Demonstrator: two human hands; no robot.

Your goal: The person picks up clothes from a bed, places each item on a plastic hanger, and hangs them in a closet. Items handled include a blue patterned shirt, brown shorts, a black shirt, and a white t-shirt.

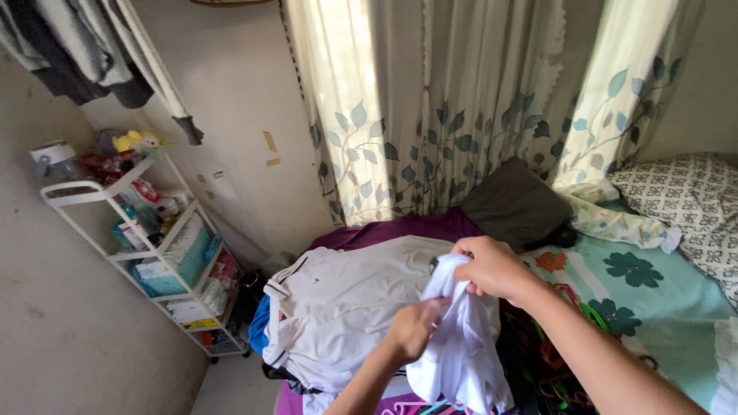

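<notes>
Both hands, left hand [411, 329] and right hand [490, 267], clamp fingers on a crumpled white garment [459, 350].

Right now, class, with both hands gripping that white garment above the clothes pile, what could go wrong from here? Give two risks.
1. The white garment, bunched between the left hand and right hand, hangs over the coloured hangers; its loose hem might snag on them.
2. The white shirt spread on the pile overhangs the bed's edge; tugging nearby could perhaps slide it to the floor.
</notes>
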